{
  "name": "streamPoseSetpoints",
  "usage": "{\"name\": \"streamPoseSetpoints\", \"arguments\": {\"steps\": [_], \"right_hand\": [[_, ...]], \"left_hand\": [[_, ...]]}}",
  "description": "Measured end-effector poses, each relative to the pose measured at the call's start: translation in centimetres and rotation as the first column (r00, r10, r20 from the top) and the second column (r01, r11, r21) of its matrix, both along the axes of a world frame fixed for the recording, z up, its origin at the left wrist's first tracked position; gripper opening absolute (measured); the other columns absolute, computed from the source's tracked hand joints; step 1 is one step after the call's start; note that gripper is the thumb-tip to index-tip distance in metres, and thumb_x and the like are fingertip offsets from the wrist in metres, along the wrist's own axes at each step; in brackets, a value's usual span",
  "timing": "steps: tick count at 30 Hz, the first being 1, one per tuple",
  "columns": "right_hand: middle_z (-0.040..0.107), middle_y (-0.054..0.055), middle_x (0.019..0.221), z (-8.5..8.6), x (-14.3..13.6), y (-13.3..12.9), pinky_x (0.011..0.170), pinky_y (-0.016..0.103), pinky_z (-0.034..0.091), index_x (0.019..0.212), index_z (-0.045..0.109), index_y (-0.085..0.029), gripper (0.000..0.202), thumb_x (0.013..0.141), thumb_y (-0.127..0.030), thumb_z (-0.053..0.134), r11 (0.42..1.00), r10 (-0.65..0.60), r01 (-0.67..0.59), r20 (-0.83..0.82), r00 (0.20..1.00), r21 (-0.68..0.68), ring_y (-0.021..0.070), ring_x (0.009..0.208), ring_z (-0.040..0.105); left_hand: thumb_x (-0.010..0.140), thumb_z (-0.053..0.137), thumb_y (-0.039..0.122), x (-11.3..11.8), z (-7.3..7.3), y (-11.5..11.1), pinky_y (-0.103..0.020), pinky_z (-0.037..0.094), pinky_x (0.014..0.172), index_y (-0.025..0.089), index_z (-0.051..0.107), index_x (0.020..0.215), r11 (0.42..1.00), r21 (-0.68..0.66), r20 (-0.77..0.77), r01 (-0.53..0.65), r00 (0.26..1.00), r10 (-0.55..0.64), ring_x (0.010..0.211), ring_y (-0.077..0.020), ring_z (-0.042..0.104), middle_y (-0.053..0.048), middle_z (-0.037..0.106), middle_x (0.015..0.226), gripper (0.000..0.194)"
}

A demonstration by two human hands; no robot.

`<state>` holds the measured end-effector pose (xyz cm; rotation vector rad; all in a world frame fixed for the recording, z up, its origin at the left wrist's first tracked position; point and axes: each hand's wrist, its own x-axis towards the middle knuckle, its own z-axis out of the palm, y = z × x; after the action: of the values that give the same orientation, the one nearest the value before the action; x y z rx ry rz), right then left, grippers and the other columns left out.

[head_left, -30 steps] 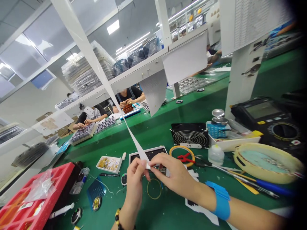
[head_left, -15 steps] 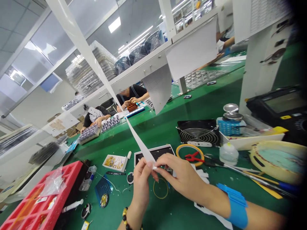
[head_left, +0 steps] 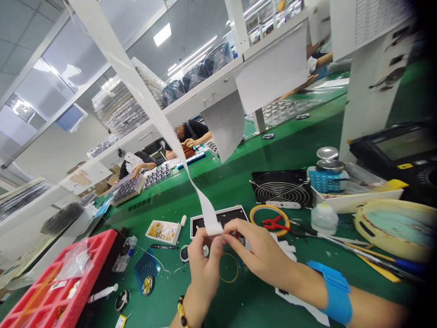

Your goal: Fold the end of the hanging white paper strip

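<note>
Green bench [head_left: 273, 150] under white shelving, workshop lit by ceiling strips — other people sit further along, hands on trays of parts. Clutter nearby: red crate [head_left: 51, 282], small black fan [head_left: 282, 187], yellow tape ring [head_left: 269, 214], white tray of small gold bits [head_left: 164, 231]. Long white paper strip [head_left: 143, 98] runs down from upper left, twisting once, matte and thin. Its lower end sits above the bench, pinched between left hand [head_left: 203, 264] and right hand [head_left: 262, 255] — fingertips of both closed on it.
</note>
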<state>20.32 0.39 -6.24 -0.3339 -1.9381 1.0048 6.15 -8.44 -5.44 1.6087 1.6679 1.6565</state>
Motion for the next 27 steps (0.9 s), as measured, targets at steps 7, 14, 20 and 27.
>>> {"name": "streamPoseSetpoints", "arguments": {"steps": [7,14,20,27], "right_hand": [[0.064,0.001,0.09,-0.2,-0.1,-0.1,0.073,0.03,0.045,0.096,0.06,-0.022,0.018,0.105,-0.033,0.048,1.0,-0.02,0.02,0.014,1.0,-0.003,0.0155,0.081,0.059],[0.066,0.001,0.097,-0.5,-0.3,0.2,0.073,0.03,0.047,0.102,0.061,-0.025,0.017,0.105,-0.033,0.047,0.999,-0.031,0.031,0.027,0.999,-0.019,0.015,0.081,0.06],[0.068,0.002,0.107,-0.9,-0.3,0.1,0.077,0.031,0.051,0.114,0.059,-0.027,0.018,0.105,-0.038,0.047,0.993,-0.086,0.087,0.015,0.996,-0.075,0.0169,0.089,0.065],[0.069,0.004,0.104,-1.5,-1.0,2.4,0.086,0.038,0.054,0.153,0.033,-0.029,0.056,0.102,-0.048,0.048,0.927,-0.024,0.016,-0.017,1.0,-0.376,0.0208,0.093,0.067]], "left_hand": [[0.104,0.051,0.029,-0.1,-0.1,-0.3,-0.023,0.043,0.071,0.019,0.063,0.09,0.996,0.079,-0.197,-0.049,0.978,0.064,0.075,-0.012,0.056,0.0,0.061,0.082,0.021],[0.1,0.06,0.035,-0.5,-0.4,0.7,-0.026,0.051,0.087,0.024,0.057,0.122,0.962,0.156,-0.054,-0.222,0.971,0.233,0.107,-0.0171,0.061,-0.007,0.059,0.121,0.025],[0.098,0.063,0.04,-0.7,-0.4,1.2,-0.034,0.048,0.106,0.028,0.046,0.14,0.965,0.11,-0.013,-0.237,0.971,0.24,0.132,-0.0226,0.049,-0.009,0.045,0.146,0.046],[0.098,0.063,0.04,-1.4,-1.6,1.9,-0.043,0.042,0.115,0.031,0.037,0.152,0.993,-0.105,-0.085,-0.047,0.996,0.038,0.138,-0.0257,0.048,-0.009,0.044,0.154,0.061]]}}
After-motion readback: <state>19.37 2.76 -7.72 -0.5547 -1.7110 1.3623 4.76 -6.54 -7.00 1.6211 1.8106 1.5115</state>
